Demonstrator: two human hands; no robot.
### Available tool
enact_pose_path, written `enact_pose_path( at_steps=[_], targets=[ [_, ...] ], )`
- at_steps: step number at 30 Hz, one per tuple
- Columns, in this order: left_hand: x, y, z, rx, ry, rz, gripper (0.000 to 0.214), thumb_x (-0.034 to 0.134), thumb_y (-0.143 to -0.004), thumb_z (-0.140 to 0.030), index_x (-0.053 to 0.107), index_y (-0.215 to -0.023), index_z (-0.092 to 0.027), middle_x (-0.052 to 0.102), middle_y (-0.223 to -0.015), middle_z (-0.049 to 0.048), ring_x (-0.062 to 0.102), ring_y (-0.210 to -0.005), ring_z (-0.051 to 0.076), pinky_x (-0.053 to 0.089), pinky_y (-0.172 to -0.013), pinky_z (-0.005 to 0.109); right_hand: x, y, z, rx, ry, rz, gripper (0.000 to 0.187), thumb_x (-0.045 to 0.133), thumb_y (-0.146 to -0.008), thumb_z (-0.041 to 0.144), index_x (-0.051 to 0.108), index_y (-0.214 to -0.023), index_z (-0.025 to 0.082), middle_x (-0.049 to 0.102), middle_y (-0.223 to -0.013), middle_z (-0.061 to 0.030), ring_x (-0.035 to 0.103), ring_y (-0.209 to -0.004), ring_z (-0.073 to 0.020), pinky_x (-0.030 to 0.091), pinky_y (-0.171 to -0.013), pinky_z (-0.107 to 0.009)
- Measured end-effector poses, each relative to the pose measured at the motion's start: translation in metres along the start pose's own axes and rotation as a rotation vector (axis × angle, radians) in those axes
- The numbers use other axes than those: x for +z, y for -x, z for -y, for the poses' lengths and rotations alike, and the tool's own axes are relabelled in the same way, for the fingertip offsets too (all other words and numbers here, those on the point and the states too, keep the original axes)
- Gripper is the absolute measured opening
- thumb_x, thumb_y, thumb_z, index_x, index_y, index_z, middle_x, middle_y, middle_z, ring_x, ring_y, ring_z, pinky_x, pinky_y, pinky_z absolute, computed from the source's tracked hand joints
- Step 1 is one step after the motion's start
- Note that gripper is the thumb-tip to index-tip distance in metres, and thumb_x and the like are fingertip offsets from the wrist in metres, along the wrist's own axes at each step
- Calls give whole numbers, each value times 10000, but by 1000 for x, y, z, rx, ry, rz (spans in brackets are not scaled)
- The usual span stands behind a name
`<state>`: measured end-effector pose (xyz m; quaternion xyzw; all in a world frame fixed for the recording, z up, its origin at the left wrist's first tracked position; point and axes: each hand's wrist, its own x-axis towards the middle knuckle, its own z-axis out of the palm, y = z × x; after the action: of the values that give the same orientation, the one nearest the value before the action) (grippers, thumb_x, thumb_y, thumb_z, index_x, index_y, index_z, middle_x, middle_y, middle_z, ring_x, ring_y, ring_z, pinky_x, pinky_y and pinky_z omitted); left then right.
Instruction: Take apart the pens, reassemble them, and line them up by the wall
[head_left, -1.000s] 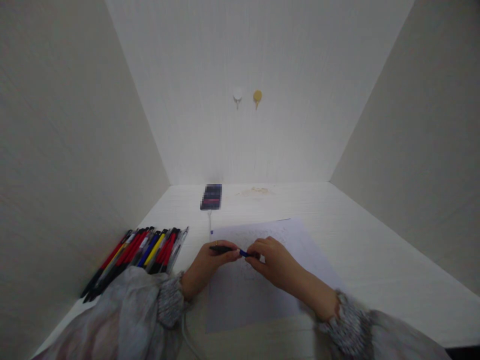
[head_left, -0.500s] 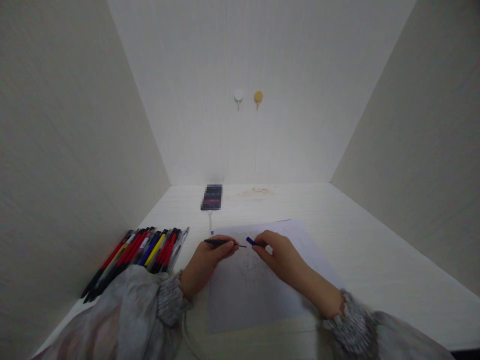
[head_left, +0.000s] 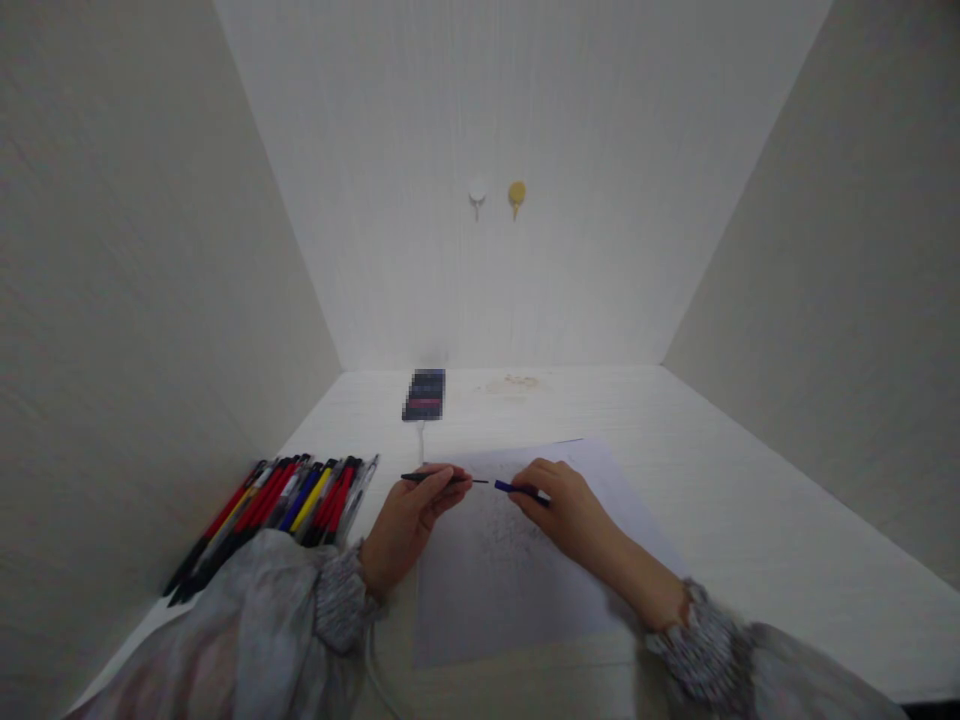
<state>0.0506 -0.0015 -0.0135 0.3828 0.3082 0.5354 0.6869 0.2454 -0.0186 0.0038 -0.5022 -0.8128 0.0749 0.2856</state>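
In the head view, the left hand [head_left: 412, 515] pinches a black pen part [head_left: 417, 478], thin tip [head_left: 481, 482] bare, and the right hand [head_left: 564, 500] grips a blue-ended piece [head_left: 504, 486], near but apart, above the paper [head_left: 487, 610]. A light pinch and straight alignment would best spare the tip

Black pen part [head_left: 411, 477] is being held near level, middle hidden. Thin dark rod [head_left: 481, 481] is sticking out of its end, pointing at 3 o'clock. Blue-ended piece [head_left: 502, 486] is sitting just off the rod tip, small gap, also at 3; it's tilting slightly, blue end facing between 9 and 10, dark end between 3 and 4.
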Motion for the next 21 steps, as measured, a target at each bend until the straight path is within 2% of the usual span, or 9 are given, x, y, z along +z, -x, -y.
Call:
enact_pose_path(
  at_steps=[6, 9, 15, 18, 21],
  targets=[
    [2, 2, 0, -33, -6, 62, 227, 476, -768, -262, 634, -777, -99, 652, -810, 77, 599, -784, 171, 441, -773, 280, 1, -1, 3, -26, -5, 3, 121, 498, -754, 249, 604, -790, 203, 568, -727, -21, 498, -691, -135, 350, -645, -269],
    [5, 4, -1, -69, -51, 93, 263, 455, -778, -297, 627, -826, -104, 629, -848, 82, 594, -728, 161, 445, -720, 283, 3, -1, 8, -46, -24, 10, 132, 486, -764, 250, 604, -804, 206, 567, -736, -22, 499, -698, -130, 348, -649, -265],
    [9, 8, -1, -46, -166, 142, 314, 432, -791, -327, 602, -927, -101, 536, -585, 13, 497, -565, 91, 379, -551, 192, 5, -2, 23, -75, -53, 17, 136, 462, -780, 235, 588, -815, 198, 567, -741, -16, 497, -711, -124, 347, -660, -265],
    [9, 8, 1, -61, -159, 133, 292, 469, -768, -332, 593, -911, -109, 522, -581, 1, 477, -543, 84, 365, -531, 190, 6, -2, 26, -79, -63, 31, 138, 447, -789, 222, 580, -811, 191, 565, -749, -19, 496, -713, -125, 348, -663, -269],
    [8, 6, 2, -47, -113, 92, 188, 539, -722, -305, 564, -796, -134, 519, -584, -18, 483, -513, 81, 370, -513, 199, 8, -2, 27, -71, -69, 45, 145, 437, -795, 224, 575, -814, 186, 558, -753, -27, 494, -721, -129, 354, -665, -271]
  ],
)
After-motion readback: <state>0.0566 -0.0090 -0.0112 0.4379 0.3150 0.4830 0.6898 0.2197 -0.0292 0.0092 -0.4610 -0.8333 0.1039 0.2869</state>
